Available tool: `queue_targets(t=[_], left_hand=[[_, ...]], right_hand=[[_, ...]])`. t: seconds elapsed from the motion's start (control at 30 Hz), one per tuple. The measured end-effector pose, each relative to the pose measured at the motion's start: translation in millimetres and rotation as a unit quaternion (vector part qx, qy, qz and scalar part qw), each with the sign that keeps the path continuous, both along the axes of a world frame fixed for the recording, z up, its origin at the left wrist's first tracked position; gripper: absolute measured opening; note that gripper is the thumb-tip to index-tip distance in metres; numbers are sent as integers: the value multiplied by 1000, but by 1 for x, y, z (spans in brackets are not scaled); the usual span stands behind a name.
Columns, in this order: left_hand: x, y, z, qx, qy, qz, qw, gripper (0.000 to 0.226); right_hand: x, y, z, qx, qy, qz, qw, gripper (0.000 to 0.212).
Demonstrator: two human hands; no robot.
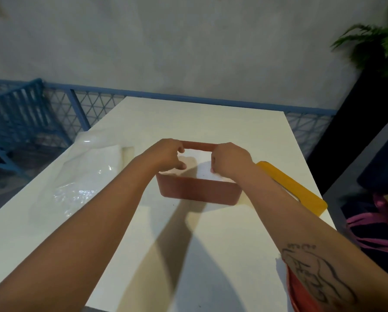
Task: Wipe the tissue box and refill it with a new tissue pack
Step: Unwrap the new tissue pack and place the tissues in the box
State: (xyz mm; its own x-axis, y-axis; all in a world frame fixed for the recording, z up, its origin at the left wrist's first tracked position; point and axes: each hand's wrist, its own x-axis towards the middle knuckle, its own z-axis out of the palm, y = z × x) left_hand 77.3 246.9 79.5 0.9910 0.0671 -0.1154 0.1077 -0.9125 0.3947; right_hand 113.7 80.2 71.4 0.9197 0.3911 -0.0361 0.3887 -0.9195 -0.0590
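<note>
Press the pack (200, 159) down evenly at both ends so it sits flat below the rim of the box (197, 191), with the top sheet free for the lid (301, 190) at the box's 3 o'clock. The left hand (167, 154) and right hand (230, 161) curl their fingers onto the pack inside the box, at its 10 and 2 o'clock. Whether they pinch it cannot be told.

Near side: bare table (222, 244) between the forearms, open up to the box (197, 191).
Box top: covered by the left hand (168, 156) and right hand (230, 161), with a narrow gap between them.
Left: crumpled plastic wrap (82, 174), a bare strip before the box.
Right: yellow lid (301, 190) just beside the box, partly under the right forearm.
Far side: bare table behind the box.
Near right corner: red cloth (301, 296) at the edge.
</note>
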Motion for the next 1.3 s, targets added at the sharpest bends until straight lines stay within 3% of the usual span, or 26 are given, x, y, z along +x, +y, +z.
queue_targets(t=[0.13,0.27,0.43,0.53,0.67,0.8,0.97,1.1,1.3], left_hand=[[-13,17,17,-46,-96,75,991,40],[-29,64,30,-81,-165,146,972,36],[-58,133,28,-98,-225,236,940,32],[-76,176,15,-131,-237,286,919,32],[-90,222,-12,-192,-193,338,901,40],[-95,242,-40,-271,-79,375,883,52],[-96,243,-65,-414,26,324,850,41],[-89,238,-70,-447,35,294,844,33],[-80,243,-70,-515,24,233,825,22]], right_hand=[[-8,29,15,92,-27,21,995,23],[-20,71,25,194,-47,53,978,20],[-37,132,18,325,-18,84,942,13],[-46,170,7,357,26,90,929,23],[-48,207,-10,392,96,35,914,41],[-42,224,-30,437,157,-84,882,51],[-42,232,-52,423,290,-176,840,28],[-47,241,-64,395,291,-191,851,37],[-54,248,-72,471,301,-213,802,28]])
